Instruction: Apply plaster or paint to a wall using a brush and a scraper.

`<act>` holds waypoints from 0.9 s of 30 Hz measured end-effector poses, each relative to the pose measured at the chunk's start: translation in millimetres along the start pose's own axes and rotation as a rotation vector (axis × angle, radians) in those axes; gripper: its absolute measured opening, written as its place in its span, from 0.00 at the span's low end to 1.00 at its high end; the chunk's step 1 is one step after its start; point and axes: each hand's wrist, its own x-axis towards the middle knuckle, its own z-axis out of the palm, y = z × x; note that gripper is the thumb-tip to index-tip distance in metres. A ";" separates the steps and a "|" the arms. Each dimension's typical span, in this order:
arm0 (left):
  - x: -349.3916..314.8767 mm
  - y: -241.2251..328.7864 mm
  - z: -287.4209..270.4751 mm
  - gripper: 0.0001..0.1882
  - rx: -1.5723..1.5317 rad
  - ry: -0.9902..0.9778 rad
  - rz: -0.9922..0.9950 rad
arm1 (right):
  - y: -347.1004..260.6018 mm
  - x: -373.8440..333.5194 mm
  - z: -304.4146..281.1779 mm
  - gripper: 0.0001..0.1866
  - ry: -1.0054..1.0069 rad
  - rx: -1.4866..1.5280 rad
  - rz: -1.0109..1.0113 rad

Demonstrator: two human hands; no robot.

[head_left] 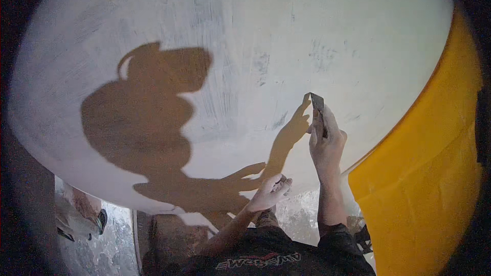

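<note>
My right hand (327, 135) is raised against a large pale wall-like surface (240, 36). Its fingers close around a dark, flat scraper (317, 101), whose upper edge is at or very near the surface. Lower and to the left, my left hand (272, 192) is held in front of the surface's lower edge, its fingers curled in. A small dark spot shows among those fingers, too small to name. Whitish dust coats both hands. Grey streaks and rough patches mark the pale surface around the scraper.
At the right hangs a bright yellow sheet (419, 189) along the pale surface's curved edge. My shadow falls across the left and middle of the surface. Below lies a mottled grey floor (117, 230). A brown box-like thing (176, 237) stands at the lower left.
</note>
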 end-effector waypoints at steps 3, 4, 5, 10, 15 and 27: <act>1.1 -6.8 1.3 0.15 -0.008 0.013 0.025 | 11.3 -7.3 3.1 0.21 0.001 0.044 0.025; 0.3 -9.9 1.1 0.16 -0.049 0.031 0.049 | 13.9 -10.5 5.4 0.21 0.011 0.067 0.020; -0.6 -12.2 -1.2 0.16 -0.045 0.031 0.045 | 15.1 -13.5 7.1 0.21 0.013 0.070 0.024; 1.5 -11.8 -4.0 0.11 0.072 -0.008 -0.067 | 22.6 -28.8 15.8 0.17 0.002 0.039 0.083; 1.8 -17.4 -3.4 0.14 -0.006 0.009 -0.050 | 36.0 -46.6 32.6 0.19 0.033 0.045 0.080; 0.2 -11.5 -8.3 0.10 0.105 0.004 0.014 | 47.5 -68.3 50.7 0.19 0.015 0.018 0.102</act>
